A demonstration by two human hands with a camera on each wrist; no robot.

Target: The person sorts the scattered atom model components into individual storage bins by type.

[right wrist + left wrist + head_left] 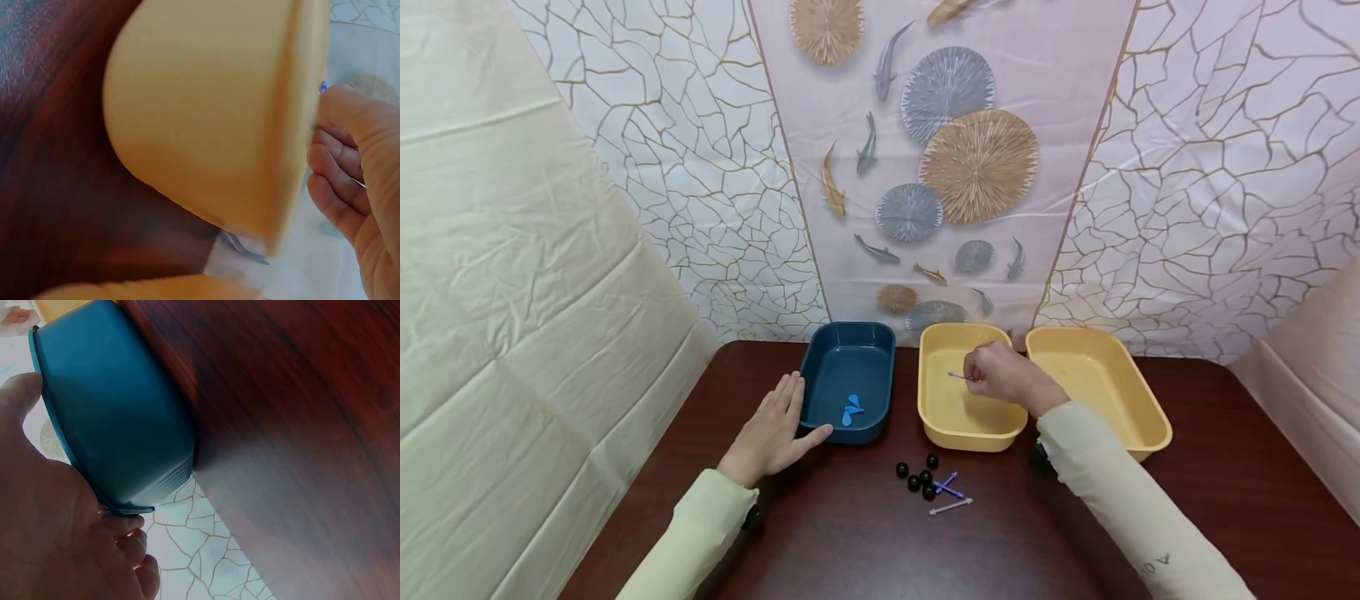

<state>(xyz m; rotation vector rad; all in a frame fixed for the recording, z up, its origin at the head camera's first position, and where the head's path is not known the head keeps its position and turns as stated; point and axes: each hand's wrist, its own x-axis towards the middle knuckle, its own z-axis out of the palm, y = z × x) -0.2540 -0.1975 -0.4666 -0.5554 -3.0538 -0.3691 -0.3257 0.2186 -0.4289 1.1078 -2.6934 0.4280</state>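
Observation:
My right hand [1000,375] is over the middle yellow tray [972,435], pinching a thin purple stick with knobbed ends [957,376]. In the right wrist view only a purple tip of that stick [323,87] shows by the thumb. My left hand [772,429] rests along the left rim of the dark blue tray [847,358], its fingers straight and the thumb spread toward the near rim. Inside the blue tray lie several small blue drop-shaped pieces [852,408]. On the table, black beads [913,482] lie in a cluster beside a few purple sticks [951,490] and a paler stick [951,506].
A second yellow tray [1138,400] stands at the right, partly behind the right forearm. All the trays stand near the far edge of the dark wooden table [865,550], close to a patterned cloth backdrop [745,208]. A beige cloth [550,333] hangs at the left.

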